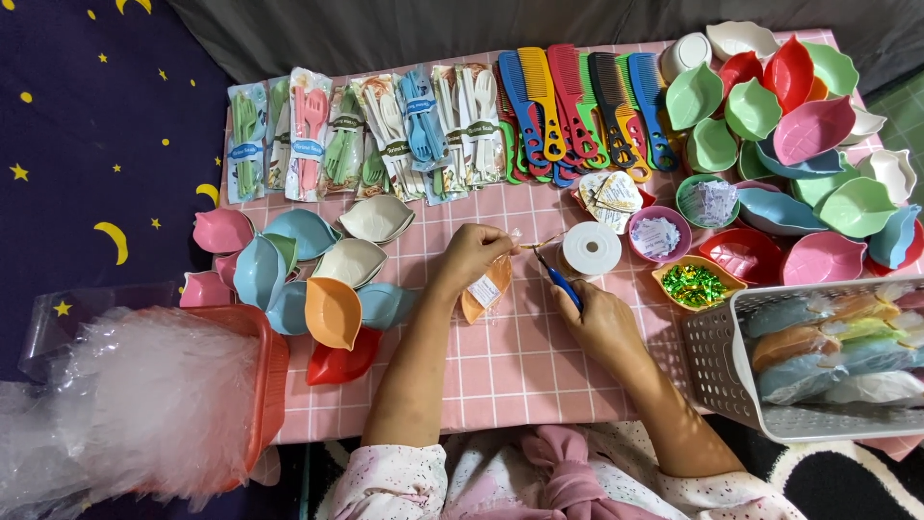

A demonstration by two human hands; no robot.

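Centre of the pink checked worktop (500, 371): an orange leaf-shaped dish in a clear wrapper (488, 287) hangs just below the left hand (469, 255), which pinches the gathered top of the wrapper between its fingertips. A thin strip of ribbon (541, 241) runs from that pinch out to the right. Right there, the right hand (599, 323) is clenched around blue-handled scissors (560, 279), the tip pointing up-left at the ribbon, just beside the dish. So the dish sits under the left hand and to the left of the right hand, near it but not touching it.

Just beyond the scissors stands a white ribbon spool (590, 248). Right of it, a small orange dish of green bows (695, 284) and round bowls holding sachets (658, 234). Far edge: a row of coloured combs (577, 101) and packs of plastic cutlery (385, 130). Far right, a heap of leaf-shaped dishes (799, 106); near right, a white basket (717, 371) with wrapped dishes. On the left, more leaf dishes (308, 279), and a red basket of clear bags (274, 371).
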